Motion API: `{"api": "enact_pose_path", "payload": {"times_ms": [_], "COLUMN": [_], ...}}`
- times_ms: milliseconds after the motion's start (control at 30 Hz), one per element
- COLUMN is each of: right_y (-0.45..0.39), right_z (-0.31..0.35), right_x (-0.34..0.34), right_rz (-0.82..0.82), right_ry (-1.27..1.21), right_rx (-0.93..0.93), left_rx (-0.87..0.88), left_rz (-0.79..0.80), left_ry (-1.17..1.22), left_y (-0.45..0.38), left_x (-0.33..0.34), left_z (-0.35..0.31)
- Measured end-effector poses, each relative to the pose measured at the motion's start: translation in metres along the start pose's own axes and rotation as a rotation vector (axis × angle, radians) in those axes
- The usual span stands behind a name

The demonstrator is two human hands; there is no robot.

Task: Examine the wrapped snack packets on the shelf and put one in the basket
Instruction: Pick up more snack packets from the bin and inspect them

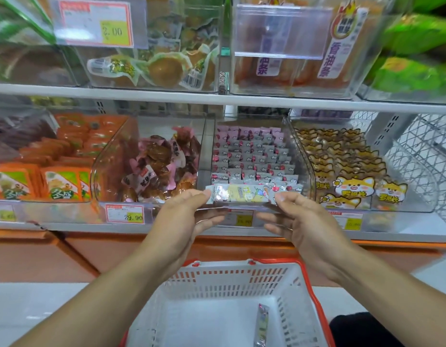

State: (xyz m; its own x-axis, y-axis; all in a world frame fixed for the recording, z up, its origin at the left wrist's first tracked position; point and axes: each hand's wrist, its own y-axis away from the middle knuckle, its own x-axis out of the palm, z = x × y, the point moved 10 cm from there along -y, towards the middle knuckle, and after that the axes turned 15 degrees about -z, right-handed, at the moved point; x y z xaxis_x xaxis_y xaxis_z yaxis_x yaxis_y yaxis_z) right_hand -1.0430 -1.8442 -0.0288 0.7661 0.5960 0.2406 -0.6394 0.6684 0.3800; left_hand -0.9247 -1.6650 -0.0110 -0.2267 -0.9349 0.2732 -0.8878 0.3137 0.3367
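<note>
Currently held level before shelf's clear bin (254,136): long yellow-and-silver wrapped snack packet (244,194), pinched at its ends by left hand (184,216) and right hand (302,221). Below, white plastic basket with red rim (216,284), another similar packet (262,324) lying inside.

My bare arms and hands

My left hand (184,216) and right hand (304,221) wear no rings, watch or gloves; both forearms are uncovered, with no sleeves showing.
</note>
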Motion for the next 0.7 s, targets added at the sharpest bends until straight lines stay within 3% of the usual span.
{"api": "enact_pose_path", "payload": {"times_ms": [167,333,433,533,700], "right_y": [0.002,0.019,0.027,0.028,0.017], "right_z": [0.009,0.027,0.034,0.037,0.023], "right_x": [0.001,0.013,0.016,0.012,0.008], "right_rz": [0.039,0.148,0.137,0.095,0.097], "right_ry": [0.052,0.473,0.544,0.454,0.141], "right_rx": [-0.101,-0.478,-0.601,-0.572,-0.244], "left_rx": [0.063,0.076,0.054,0.082,0.192], "left_rz": [-0.056,-0.051,-0.009,0.001,0.139], "left_ry": [-0.073,-0.137,-0.158,-0.178,-0.239], "left_y": [0.0,0.0,0.003,0.003,0.012], "left_x": [-0.006,-0.006,0.0,0.001,0.015], "left_z": [-0.003,0.0,0.003,0.003,-0.006]}}
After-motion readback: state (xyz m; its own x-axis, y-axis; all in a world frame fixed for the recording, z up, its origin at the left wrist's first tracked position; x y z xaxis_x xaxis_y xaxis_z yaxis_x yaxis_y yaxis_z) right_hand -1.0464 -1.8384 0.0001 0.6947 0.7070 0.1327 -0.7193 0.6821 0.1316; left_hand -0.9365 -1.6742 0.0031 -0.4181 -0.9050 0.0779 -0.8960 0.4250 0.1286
